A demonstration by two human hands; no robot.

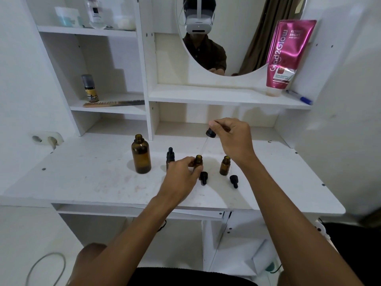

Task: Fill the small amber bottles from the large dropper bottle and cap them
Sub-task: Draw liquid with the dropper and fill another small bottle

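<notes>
The large amber bottle (141, 156) stands open on the white desk (86, 178), left of three small amber bottles. My left hand (181, 174) grips the middle small bottle (199, 160), which is uncapped. My right hand (233, 137) pinches the large dropper (210, 133) by its black bulb, and its glass pipette slants down with the tip at that bottle's mouth. The left small bottle (170, 156) wears a black dropper cap. An open small bottle (225, 165) stands to the right. Two loose black dropper caps (203, 177) (234, 181) lie in front of the bottles.
Shelves rise behind the desk with a pink tube (285, 54), a blue pen (300, 97), a comb (113, 103) and a small spray can (90, 87). An oval mirror (233, 34) hangs above. A wall socket (46, 138) sits at the left.
</notes>
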